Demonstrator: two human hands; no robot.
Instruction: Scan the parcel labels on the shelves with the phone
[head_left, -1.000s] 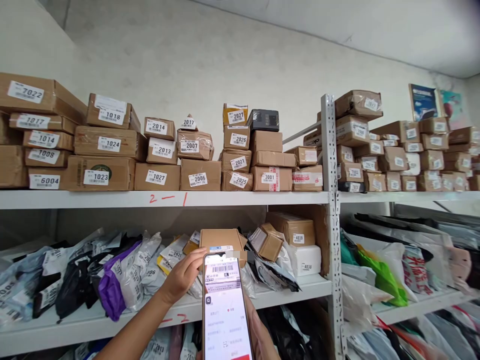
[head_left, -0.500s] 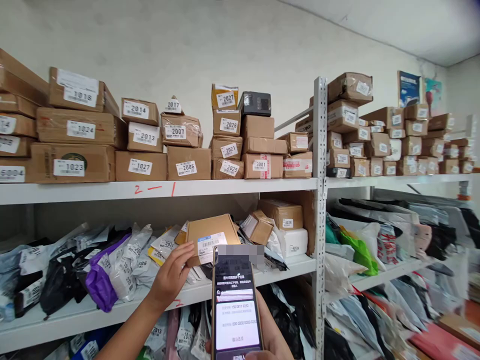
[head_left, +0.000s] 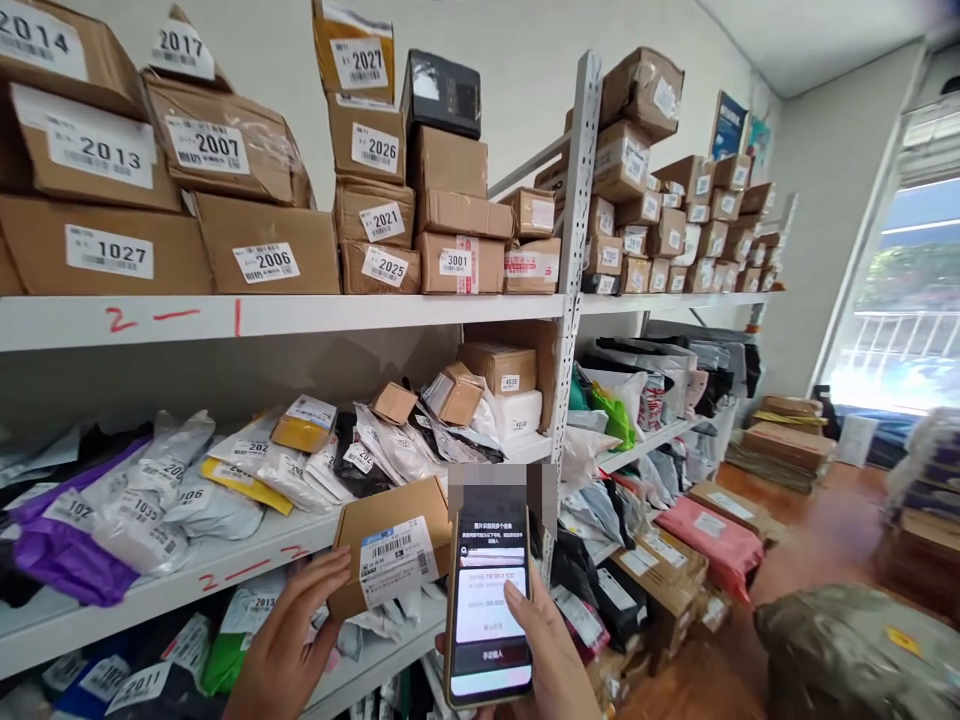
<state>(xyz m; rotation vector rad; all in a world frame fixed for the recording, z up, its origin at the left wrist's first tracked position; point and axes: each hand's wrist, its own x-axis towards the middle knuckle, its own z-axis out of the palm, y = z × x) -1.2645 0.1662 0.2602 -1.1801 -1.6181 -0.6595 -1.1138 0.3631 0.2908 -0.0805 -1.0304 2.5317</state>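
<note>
My left hand (head_left: pixel 296 630) grips the left end of a small brown cardboard box (head_left: pixel 352 525), fingers on its top and thumb at its front face. A white shipping label (head_left: pixel 401 552) with a barcode faces me on the box. In my right hand (head_left: pixel 551 640) is a smartphone (head_left: pixel 491 655), upright just right of the box and overlapping its edge. My right thumb lies over the lit screen, which shows a white panel with numbers and Chinese text. A blurred grey patch covers the phone's top.
Numbered cartons (head_left: pixel 266 240) are stacked on the upper white shelf (head_left: pixel 390 312). Bagged parcels (head_left: pixel 157 510) crowd the shelf below. A perforated post (head_left: pixel 576 200) divides the racks. Parcels (head_left: pixel 712 540) lie low at right, beside a large wrapped bundle (head_left: pixel 862 640) on the floor.
My view has swung right and closer to the shelves, bringing a window into sight. The box now sits lower, in front of the shelf edge. My right thumb has moved up onto the screen.
</note>
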